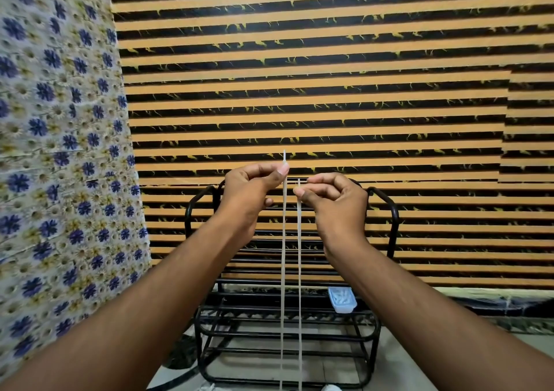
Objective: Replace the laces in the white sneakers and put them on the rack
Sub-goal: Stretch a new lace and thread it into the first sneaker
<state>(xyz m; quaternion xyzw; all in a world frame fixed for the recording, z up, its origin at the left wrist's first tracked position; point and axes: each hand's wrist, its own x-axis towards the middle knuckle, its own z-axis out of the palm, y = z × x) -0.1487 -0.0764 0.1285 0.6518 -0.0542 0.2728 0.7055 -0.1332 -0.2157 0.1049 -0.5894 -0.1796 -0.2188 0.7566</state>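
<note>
Two strands of a white shoelace (283, 255) run straight up from the bottom edge of the head view. My left hand (250, 194) pinches the left strand near its tip, which pokes up above the thumb. My right hand (332, 198) pinches the end of the right strand, a little lower. Both hands are raised in front of a black metal shoe rack (287, 324) that stands against the wall. Small white bits at the bottom edge (331, 387) may be the sneakers, mostly out of view.
A small white plastic tray (343, 299) sits on an upper shelf of the rack at the right. An orange and black striped wall (299, 75) is behind it. A flowered cloth (60, 150) hangs at the left. Pale floor tiles (404, 366) lie below.
</note>
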